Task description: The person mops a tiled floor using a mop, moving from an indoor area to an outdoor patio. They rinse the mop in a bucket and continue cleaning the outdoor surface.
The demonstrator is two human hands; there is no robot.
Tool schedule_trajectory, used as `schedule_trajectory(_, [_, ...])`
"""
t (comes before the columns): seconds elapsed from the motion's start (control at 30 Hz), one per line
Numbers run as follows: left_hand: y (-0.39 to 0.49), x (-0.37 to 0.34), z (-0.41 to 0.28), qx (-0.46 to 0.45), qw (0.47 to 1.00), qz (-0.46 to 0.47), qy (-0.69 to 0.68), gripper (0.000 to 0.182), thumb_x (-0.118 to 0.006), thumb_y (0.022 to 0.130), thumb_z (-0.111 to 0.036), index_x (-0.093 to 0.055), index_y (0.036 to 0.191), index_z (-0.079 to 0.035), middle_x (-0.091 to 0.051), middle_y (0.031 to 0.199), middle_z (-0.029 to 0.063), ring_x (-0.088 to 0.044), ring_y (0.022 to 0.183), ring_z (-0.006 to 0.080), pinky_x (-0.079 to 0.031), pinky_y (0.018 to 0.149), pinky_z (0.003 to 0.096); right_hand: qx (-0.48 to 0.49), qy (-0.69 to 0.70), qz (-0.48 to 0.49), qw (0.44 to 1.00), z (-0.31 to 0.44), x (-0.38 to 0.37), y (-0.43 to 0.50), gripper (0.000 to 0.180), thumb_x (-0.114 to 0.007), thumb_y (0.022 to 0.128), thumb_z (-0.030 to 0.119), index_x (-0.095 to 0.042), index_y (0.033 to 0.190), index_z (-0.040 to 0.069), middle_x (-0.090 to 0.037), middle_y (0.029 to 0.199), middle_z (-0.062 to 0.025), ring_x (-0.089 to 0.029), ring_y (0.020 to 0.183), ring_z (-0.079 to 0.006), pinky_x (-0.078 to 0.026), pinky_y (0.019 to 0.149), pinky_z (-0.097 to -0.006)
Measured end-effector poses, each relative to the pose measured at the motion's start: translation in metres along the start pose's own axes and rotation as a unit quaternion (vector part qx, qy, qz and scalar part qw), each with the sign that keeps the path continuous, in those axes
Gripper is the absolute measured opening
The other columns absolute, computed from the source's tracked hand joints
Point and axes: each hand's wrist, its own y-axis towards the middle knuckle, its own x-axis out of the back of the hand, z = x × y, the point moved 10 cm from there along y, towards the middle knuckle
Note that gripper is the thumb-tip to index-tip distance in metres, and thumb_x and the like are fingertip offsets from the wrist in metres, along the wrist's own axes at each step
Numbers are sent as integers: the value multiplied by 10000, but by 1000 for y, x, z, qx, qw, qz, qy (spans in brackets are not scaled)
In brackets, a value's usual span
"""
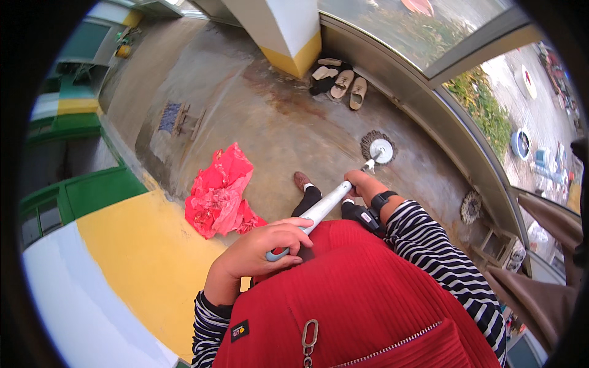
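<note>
A spin mop with a white handle runs from my waist down to the floor on the right. My left hand is closed around its upper end, near a blue hanging loop. Lower on the handle, my right hand grips the shaft; part of its fingers is hidden behind the wrist. The round white mop head with its grey-brown string fringe rests on the concrete floor, which looks wet in places.
A crumpled red plastic bag lies left of my feet, by the yellow wall. Several shoes stand beside the white and yellow pillar. A small woven stool lies farther off. A wooden stand is near the window frame.
</note>
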Motion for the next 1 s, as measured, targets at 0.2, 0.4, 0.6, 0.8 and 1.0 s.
schedule_trajectory(0.2, [-30, 20, -10, 60, 996, -65, -5, 228, -709, 761, 7, -504, 693, -68, -677, 979, 45, -557, 1187, 306, -477, 872, 375, -35, -84, 91, 992, -6, -47, -24, 189, -504, 827, 103, -512, 640, 84, -457, 518, -43, -448, 399, -150, -346, 315, -278])
schedule_trajectory(0.4, [-58, 44, -33, 74, 987, -134, 49, 220, -710, 729, 19, -509, 690, -62, -677, 952, 63, -580, 1153, 327, -487, 854, 390, -35, -91, 216, 971, 8, -120, -49, 140, -594, 828, 181, -570, 697, 135, -523, 559, 15, -488, 434, -104, -399, 349, -236])
schedule_trajectory(0.6, [-86, 68, -34, 74, 976, -187, 84, 206, -697, 712, 35, -512, 703, -57, -673, 933, 78, -585, 1144, 347, -491, 847, 402, 27, -95, 188, 977, 51, -174, -42, 69, -644, 773, 127, -625, 780, 61, -597, 655, -50, -565, 499, -143, -443, 384, -245])
schedule_trajectory(0.8, [-116, 101, -17, 84, 967, -224, 88, 197, -702, 717, 25, -524, 731, -60, -670, 947, 72, -586, 1143, 345, -494, 835, 386, 48, -120, 183, 975, 87, -226, -40, 138, -549, 807, 114, -532, 702, 26, -515, 580, -89, -500, 427, -191, -406, 338, -310])
schedule_trajectory(1.0, [-125, 148, 12, 21, 981, -181, 63, 153, -682, 800, -97, -530, 786, -79, -641, 914, 47, -589, 1131, 272, -493, 805, 360, 52, -100, 175, 978, 113, -250, -35, 108, -553, 811, 113, -529, 721, 59, -504, 576, -65, -487, 421, -183, -417, 357, -312])
